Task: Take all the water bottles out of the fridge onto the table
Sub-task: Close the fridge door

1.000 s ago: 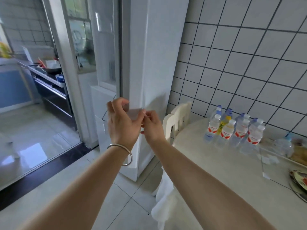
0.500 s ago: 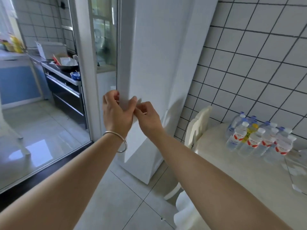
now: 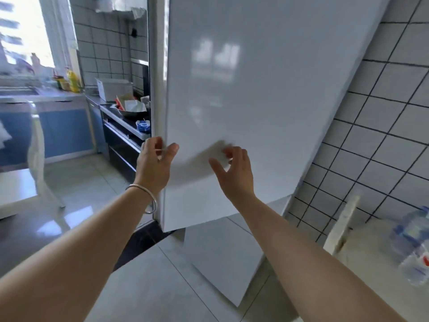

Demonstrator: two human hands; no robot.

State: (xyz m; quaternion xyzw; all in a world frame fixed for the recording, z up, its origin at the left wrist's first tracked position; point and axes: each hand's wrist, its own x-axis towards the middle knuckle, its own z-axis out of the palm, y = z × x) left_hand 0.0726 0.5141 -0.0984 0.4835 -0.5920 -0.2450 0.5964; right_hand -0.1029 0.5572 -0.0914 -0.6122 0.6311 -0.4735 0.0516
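while hands point(image 3: 192, 166) hover spread at the fridge door point(image 3: 255, 89), bottle labels point(image 3: 415, 249) blurred

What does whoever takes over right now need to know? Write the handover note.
Left hand: fingers curled at the left edge of the fridge door, gripping it or about to.
Right hand: loosely curled in front of the door, holding nothing.
Water bottles: some on the table at the far right, blurred.
Done: those bottles are out.
Left: open the door, which looks closed; check inside, unseen from here; move any bottles to the table.
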